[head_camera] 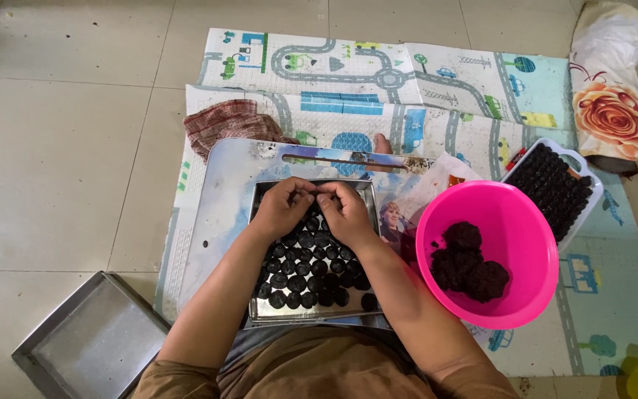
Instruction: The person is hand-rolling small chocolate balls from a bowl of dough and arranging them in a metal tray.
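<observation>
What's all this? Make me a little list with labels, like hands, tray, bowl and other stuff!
hands: left hand and right hand meet over the tray, fingertips pinched together; what they hold is hidden
tray: metal tray on a board, holding rows of dark balls
bowl: pink bowl with dark lumps
other: white tray full of dark pieces, empty tray on the floor, checked cloth, play mat

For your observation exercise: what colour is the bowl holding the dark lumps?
Bright pink bowl, shown best in the head view, the only one.
</observation>
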